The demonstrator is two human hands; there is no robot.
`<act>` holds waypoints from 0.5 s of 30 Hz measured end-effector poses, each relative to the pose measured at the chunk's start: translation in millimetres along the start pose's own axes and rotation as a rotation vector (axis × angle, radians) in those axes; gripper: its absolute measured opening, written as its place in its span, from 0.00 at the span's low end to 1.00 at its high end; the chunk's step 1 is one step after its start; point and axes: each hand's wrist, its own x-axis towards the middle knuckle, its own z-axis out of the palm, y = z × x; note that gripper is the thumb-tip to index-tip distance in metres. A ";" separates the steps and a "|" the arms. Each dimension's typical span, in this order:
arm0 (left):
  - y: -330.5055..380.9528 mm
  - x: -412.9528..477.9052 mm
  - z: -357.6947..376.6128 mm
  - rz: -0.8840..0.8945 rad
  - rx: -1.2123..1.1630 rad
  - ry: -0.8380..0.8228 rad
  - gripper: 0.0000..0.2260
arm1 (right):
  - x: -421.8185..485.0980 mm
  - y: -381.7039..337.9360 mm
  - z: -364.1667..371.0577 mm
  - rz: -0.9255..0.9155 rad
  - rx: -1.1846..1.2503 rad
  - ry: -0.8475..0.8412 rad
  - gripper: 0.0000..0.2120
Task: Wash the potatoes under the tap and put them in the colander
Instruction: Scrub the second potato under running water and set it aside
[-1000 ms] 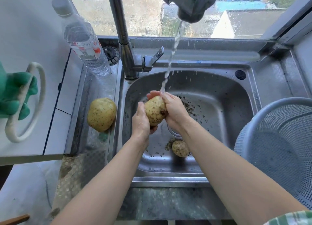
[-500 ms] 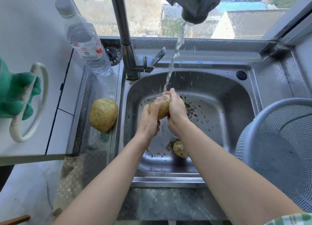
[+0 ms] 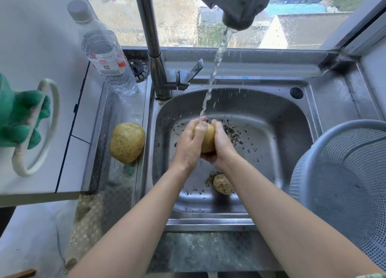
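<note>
A yellow potato (image 3: 208,137) is clasped between my left hand (image 3: 189,144) and my right hand (image 3: 222,145) over the steel sink (image 3: 271,110). Water from the tap (image 3: 240,10) runs down onto its top and my left fingers. A small, dirtier potato (image 3: 222,184) lies on the sink bottom below my right wrist. A large potato (image 3: 127,142) rests on the ledge left of the sink. The grey mesh colander (image 3: 342,173) stands at the right with no potato visible inside.
A clear plastic water bottle (image 3: 104,50) stands at the back left beside the tap's column (image 3: 153,48). Dirt specks litter the sink bottom. A green glove (image 3: 18,117) hangs over a white ring on the left counter. A window runs behind the sink.
My hands have closed around the potato and turned it under the stream, left hand sliding over its top. The other two potatoes have stayed put.
</note>
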 end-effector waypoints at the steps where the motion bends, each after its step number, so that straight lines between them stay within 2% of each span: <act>1: 6.7 1.7 1.8 -0.052 -0.060 0.028 0.14 | -3.2 1.5 -0.7 -0.016 -0.036 -0.021 0.24; 4: 15.1 17.1 -4.1 -0.267 -0.306 0.166 0.17 | -8.2 0.5 -1.2 -0.101 -0.190 -0.082 0.26; 7: 9.0 18.2 -9.1 -0.232 -0.503 0.065 0.17 | -11.3 -7.1 -0.7 -0.099 -0.231 -0.041 0.29; 10: 3.0 10.9 -5.5 -0.210 -0.654 -0.062 0.13 | -11.1 -12.0 0.7 -0.039 -0.179 -0.004 0.28; 15: 7.1 18.3 -5.3 -0.354 -0.700 0.072 0.18 | -11.3 -5.6 -0.5 -0.071 -0.301 -0.010 0.27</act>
